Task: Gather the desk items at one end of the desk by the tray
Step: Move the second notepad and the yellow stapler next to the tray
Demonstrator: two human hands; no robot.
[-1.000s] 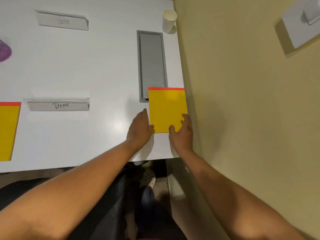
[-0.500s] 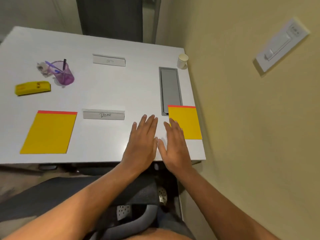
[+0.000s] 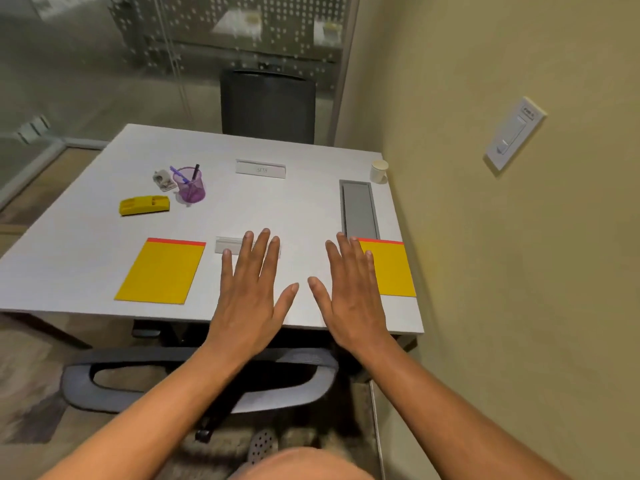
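My left hand [image 3: 251, 296] and my right hand [image 3: 349, 292] are spread flat, fingers straight, over the near edge of the white desk [image 3: 298, 209], holding nothing. A yellow notepad [image 3: 394, 270] with a red top strip lies at the near right, beside the grey recessed tray [image 3: 358, 209]; my right hand covers its left edge. A second yellow notepad [image 3: 161, 270] lies at the near left. A name plate [image 3: 227, 244] is partly hidden behind my left fingers. Another name plate [image 3: 260, 169] sits farther back. Far left are a yellow stapler [image 3: 143, 205], a purple pen cup [image 3: 189, 185] and a small grey object [image 3: 162, 180].
A white paper cup [image 3: 379, 171] stands at the far right corner by the yellow wall [image 3: 485, 271]. A dark chair [image 3: 268, 107] is behind the desk, a grey chair [image 3: 194, 379] below the near edge. A wall switch [image 3: 514, 133] is on the right.
Both hands let go of the right notepad, drew back toward the near edge and spread apart with fingers straight. The view pulled back and up, bringing the whole desk into sight.
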